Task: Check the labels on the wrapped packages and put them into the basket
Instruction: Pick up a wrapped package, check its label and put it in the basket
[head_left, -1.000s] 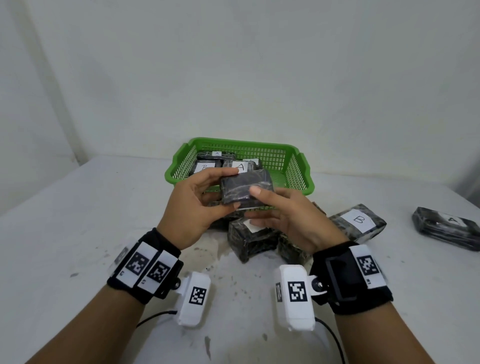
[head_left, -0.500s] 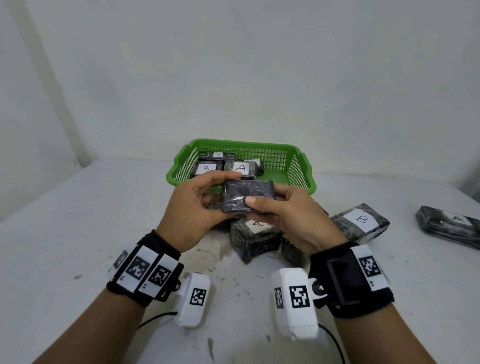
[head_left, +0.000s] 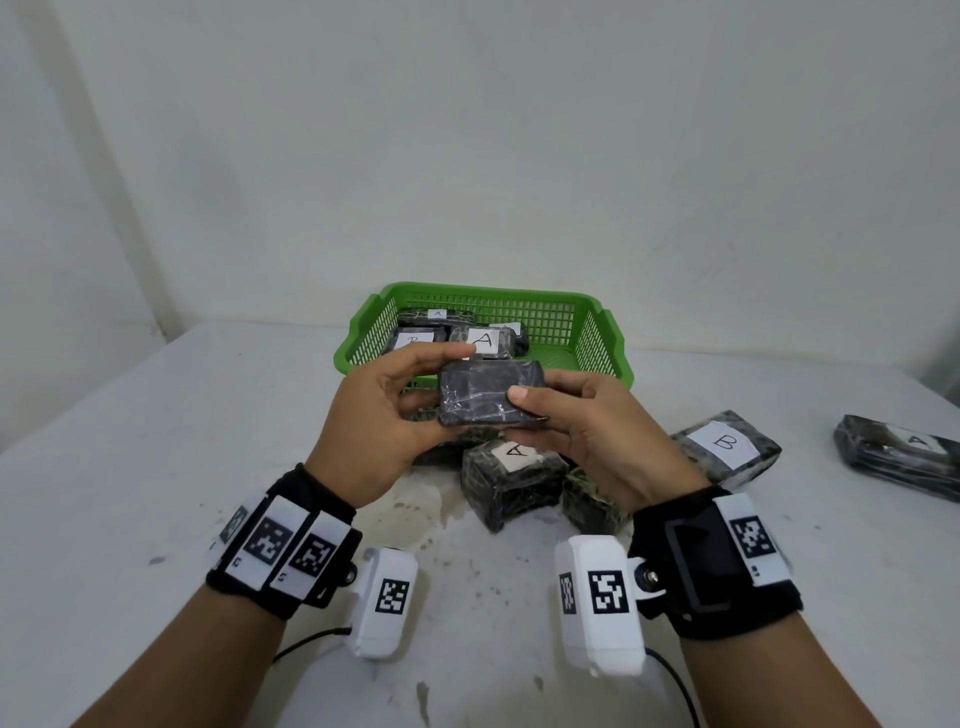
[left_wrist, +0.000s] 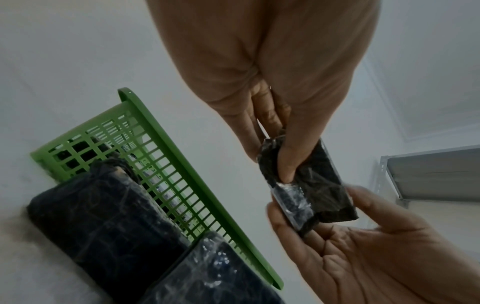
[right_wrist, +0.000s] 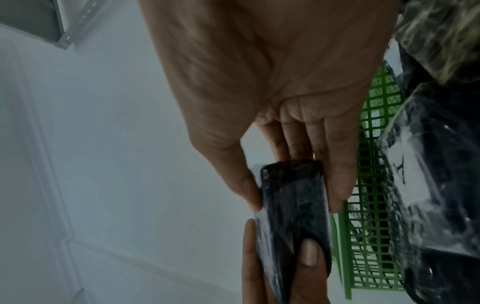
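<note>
Both hands hold one dark plastic-wrapped package (head_left: 485, 395) in the air in front of the green basket (head_left: 602, 332). My left hand (head_left: 410, 395) grips its left end, thumb on top. My right hand (head_left: 561, 410) pinches its right end between thumb and fingers. No label shows on the side facing me. The left wrist view shows the package (left_wrist: 311, 185) held by my left hand (left_wrist: 272, 160); in the right wrist view my right hand (right_wrist: 293, 195) pinches the package (right_wrist: 293, 205). The basket holds several labelled packages, one marked A (head_left: 485, 340).
On the white table (head_left: 156, 467) under my hands lie more wrapped packages, one marked A (head_left: 511, 475). A package marked B (head_left: 727, 447) lies to the right, and another marked A (head_left: 904, 457) at the far right edge. A wall rises behind the basket.
The held package has been turned in both hands and now lies flatter, with its broad dark face toward me. My right thumb has shifted on its right end.
</note>
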